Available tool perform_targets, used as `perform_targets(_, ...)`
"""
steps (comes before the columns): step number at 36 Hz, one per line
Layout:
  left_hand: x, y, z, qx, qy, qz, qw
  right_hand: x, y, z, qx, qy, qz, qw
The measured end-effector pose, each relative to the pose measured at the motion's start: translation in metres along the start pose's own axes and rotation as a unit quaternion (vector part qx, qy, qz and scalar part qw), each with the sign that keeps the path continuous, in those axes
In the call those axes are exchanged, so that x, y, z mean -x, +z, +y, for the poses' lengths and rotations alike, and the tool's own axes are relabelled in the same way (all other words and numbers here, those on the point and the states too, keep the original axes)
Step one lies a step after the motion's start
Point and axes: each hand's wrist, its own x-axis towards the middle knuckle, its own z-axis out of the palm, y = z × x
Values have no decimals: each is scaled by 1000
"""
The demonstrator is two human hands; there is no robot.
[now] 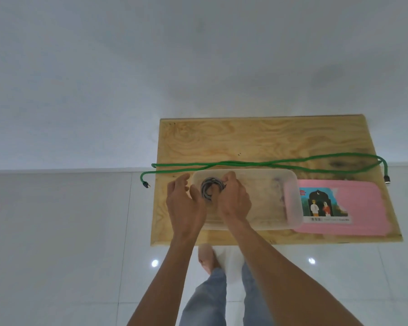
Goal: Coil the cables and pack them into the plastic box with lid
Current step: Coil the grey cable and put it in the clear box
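Note:
A clear plastic box (264, 201) stands open on a wooden board (245, 140). My right hand (233, 198) holds a coiled grey cable (210, 188) over the box's left end. My left hand (184, 203) is beside the coil at the box's left edge, fingers apart, with the thumb close to the coil. A long green cable (257, 164) lies uncoiled across the board behind the box, with both plug ends hanging off the board's sides. The pink lid (363, 208) with a picture sticker lies flat to the right of the box, partly under it.
The board is low over a white tiled floor (57, 231), against a white wall. My legs in jeans (210, 297) and a bare foot (206, 257) show below the board's front edge.

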Motion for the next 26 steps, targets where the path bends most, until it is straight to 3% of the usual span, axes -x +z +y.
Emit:
perform_targets(4, -5, 5, -16, -5, -48, -31, 998, -3, 7, 0, -51, 1, -10, 999)
perform_targets(17, 1, 13, -21, 12, -51, -27, 998, -3, 3, 8, -159, -5, -59, 986)
perform_targets(26, 2, 14, -22, 10, -61, -34, 997, 1, 0, 11, -194, -1, -40, 980)
